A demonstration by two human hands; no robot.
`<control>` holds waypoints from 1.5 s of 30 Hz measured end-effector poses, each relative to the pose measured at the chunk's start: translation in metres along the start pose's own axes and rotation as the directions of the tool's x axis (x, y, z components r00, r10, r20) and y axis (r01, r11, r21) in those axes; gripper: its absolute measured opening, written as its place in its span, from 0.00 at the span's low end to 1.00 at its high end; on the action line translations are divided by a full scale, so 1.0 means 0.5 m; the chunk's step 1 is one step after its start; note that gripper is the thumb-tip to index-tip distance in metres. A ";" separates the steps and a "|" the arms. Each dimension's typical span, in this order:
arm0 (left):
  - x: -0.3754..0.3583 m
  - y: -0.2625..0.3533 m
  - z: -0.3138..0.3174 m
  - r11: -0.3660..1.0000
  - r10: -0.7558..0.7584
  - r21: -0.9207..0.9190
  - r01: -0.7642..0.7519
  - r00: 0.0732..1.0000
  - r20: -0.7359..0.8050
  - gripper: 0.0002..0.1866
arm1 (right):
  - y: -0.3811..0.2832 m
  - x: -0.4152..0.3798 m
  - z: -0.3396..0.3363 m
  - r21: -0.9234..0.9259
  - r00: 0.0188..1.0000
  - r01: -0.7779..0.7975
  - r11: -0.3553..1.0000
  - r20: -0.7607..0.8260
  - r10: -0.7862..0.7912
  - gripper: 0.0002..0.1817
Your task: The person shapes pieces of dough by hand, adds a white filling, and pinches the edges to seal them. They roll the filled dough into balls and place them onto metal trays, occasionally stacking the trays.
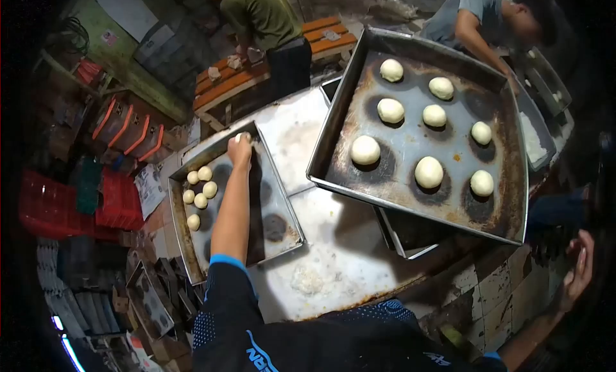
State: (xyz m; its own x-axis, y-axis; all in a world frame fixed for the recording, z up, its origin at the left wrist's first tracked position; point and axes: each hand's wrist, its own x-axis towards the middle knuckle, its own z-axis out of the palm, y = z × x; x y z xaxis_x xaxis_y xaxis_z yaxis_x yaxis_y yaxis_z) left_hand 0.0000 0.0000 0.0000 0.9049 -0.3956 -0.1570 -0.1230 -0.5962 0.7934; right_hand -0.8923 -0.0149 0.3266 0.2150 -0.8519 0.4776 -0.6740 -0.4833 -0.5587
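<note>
My left hand (pixel 240 152) reaches into the far corner of the left baking tray (pixel 292 211), its fingers closed around a pale dough ball (pixel 240 138) that is mostly hidden. Several smooth dough balls (pixel 201 200) lie bunched along that tray's left side. Off to the right, my right hand (pixel 579 269) hangs in the air with its fingers apart and nothing in it. Between the two arms, a larger baking tray (pixel 350 191) sits tilted above the table, with several bigger dough balls (pixel 428 172) spaced out on its stained bottom.
The pale worktable (pixel 321 243) has flour and dough scraps on it. Another tray's edge (pixel 417 251) shows under the large one. Across the table, one person (pixel 266 19) stands by an orange slatted bench (pixel 237 82), another person (pixel 478 25) leans over trays. Red crates (pixel 119 198) stand left.
</note>
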 end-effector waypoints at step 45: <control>-1.274 -0.295 -0.732 0.573 0.191 -0.705 -0.419 0.904 -0.382 0.31 | -0.940 -0.775 0.573 0.871 0.606 0.425 0.247 -0.070 -0.792 0.20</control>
State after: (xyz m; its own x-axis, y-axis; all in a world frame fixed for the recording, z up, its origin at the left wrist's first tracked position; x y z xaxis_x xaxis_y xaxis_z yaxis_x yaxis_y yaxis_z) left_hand -0.4093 0.5954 0.1982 0.9503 -0.2049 0.2343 -0.1622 0.3165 0.9346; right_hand -0.4560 0.4844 0.2099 0.6144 -0.1194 0.7799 0.5400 -0.6570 -0.5261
